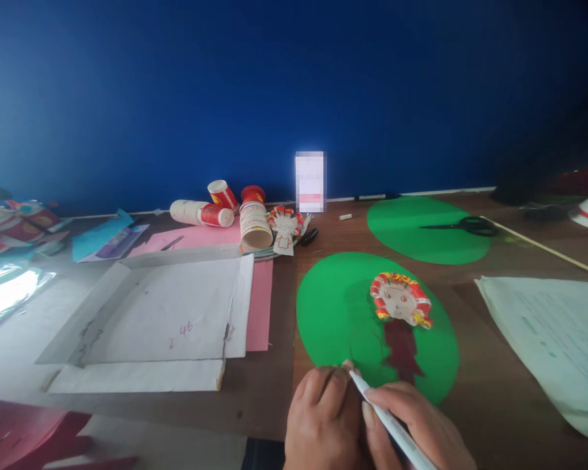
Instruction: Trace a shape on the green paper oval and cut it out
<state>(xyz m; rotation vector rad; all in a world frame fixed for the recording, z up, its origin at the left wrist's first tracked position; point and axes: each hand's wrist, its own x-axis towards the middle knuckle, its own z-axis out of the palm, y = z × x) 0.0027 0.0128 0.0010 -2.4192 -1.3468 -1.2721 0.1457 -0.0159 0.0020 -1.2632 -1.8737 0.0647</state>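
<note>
My right hand (411,418) grips a white marker pen (387,418), its tip slanting up and left over the lower edge of a green paper oval (333,300). Close beside it, my left hand (326,414) is closed, knuckles up, at the oval's lower left edge; whatever is under its fingers is hidden. Near the tip, faint curved lines are drawn on the green. A cut paper-cup face (400,301) with red and yellow curled strips round it lies on the oval, above a dark red dress shape (402,349). My right hand partly covers the oval's bottom.
Behind lies a second green oval (392,228) with black scissors (458,226) on it. Stacked paper cups (255,225) and a smaller cup face (285,225) stand further left. An open white box lid (161,307) rests on pink paper (261,313). A printed sheet (553,339) lies right.
</note>
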